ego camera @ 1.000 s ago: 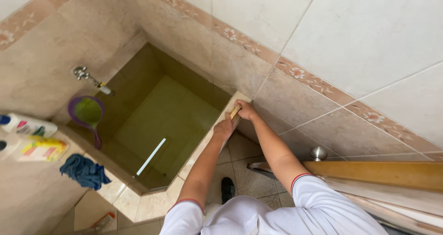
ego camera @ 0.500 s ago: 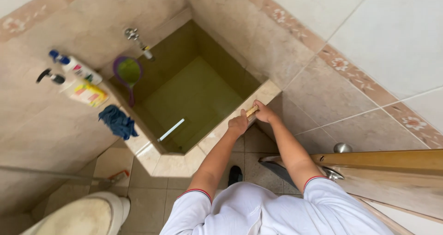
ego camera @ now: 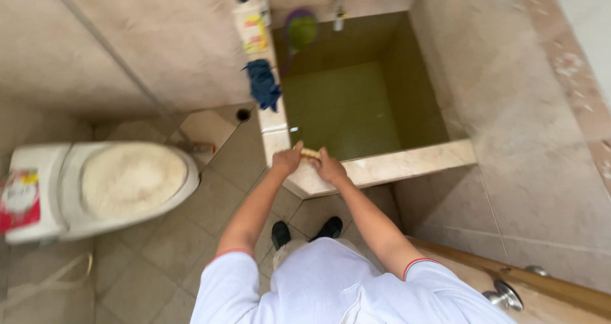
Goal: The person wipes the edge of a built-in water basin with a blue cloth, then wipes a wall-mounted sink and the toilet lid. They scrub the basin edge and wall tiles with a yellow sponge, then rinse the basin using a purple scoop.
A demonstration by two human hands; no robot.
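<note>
Your hands now work at the near left corner of the tiled basin rim (ego camera: 407, 165), having slid there from its right end by the wall. Your left hand (ego camera: 287, 160) and right hand (ego camera: 331, 169) sit closer together on the small wooden brush (ego camera: 310, 153), which now lies across you rather than pointing away. Your view swings left: the toilet (ego camera: 102, 187) comes fully into sight, and the blue cloth (ego camera: 262, 83) and bottles (ego camera: 253, 25) move to the far middle.

Glossy glazed tile rim (ego camera: 407, 163), pale wooden brush (ego camera: 310, 153), crumpled blue cloth (ego camera: 263, 84), shiny metal doorknob (ego camera: 505, 295).
</note>
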